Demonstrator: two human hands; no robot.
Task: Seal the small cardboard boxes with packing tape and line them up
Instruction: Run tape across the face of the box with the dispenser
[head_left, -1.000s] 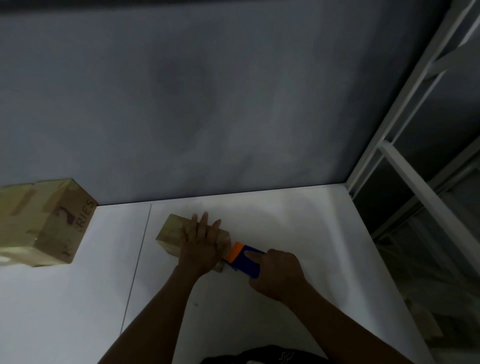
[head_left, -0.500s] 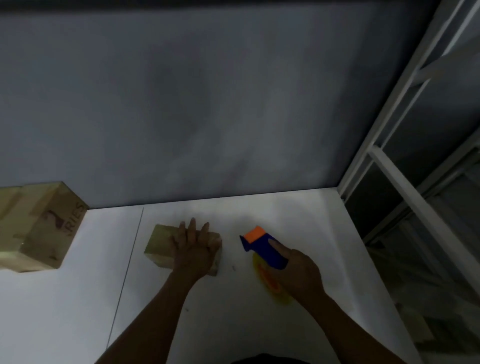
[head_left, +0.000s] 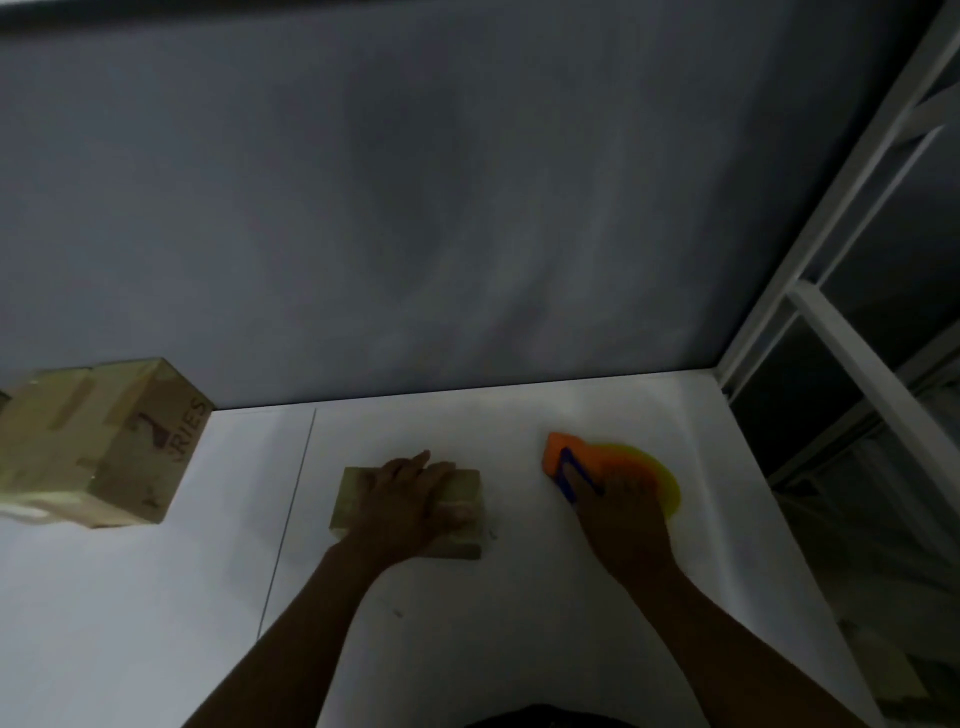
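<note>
Head view shows the small tan cardboard box (head_left: 353, 501) lying directly under the left hand (head_left: 410, 501). The left fingers (head_left: 413, 462) are laid out nearly straight and flat across its top, pressing it onto the white counter (head_left: 467, 639). Well apart to the right of those fingers, the right hand (head_left: 621, 514) grips the orange-and-blue tape dispenser (head_left: 558, 457). The right fingers (head_left: 576, 480) are wrapped on its blue handle, and its yellowish roll peeks out beyond them.

The box looks light and stiff enough to take a flat press, though its panels would probably dent under a hard squeeze. Any glossy tape on it could make it slide on the smooth counter. I cannot tell from here how much of it is taped. It is likely best held by its two short sides, or pushed along flat from the top.

Far to the left of the left fingers stands a larger taped cardboard box (head_left: 104, 441), close against the grey wall (head_left: 467, 208). Bare counter lies between that box and the fingers, crossed by a thin seam, which gives room to slide the small box over into line. Beyond the right fingers the counter ends at a white metal frame (head_left: 831, 332), so room on that side is tighter. The near counter below both wrists is open.
</note>
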